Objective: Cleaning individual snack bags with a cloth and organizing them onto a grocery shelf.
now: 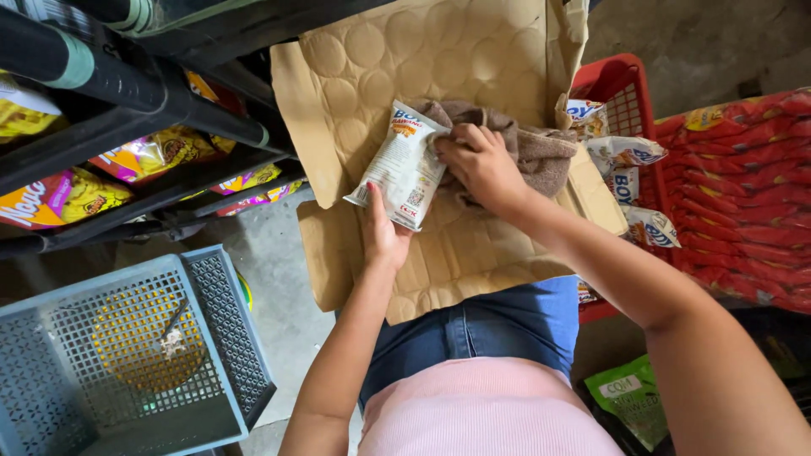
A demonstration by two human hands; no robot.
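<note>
Cardboard sheet (439,253) on lap | left hand (384,232) grips snack packet (401,165) | right hand (481,165) clutches brown cloth (541,156) | red basket (621,84) beside

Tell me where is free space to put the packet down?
Bare cardboard lies below the packet, toward the lap, and above the cloth. The red basket is crowded with packets. The blue crate is nearly bare.

Flattened cardboard sheet (439,76) across lap, carrying brown cloth (541,152); white snack packet (404,165) held over it.
</note>
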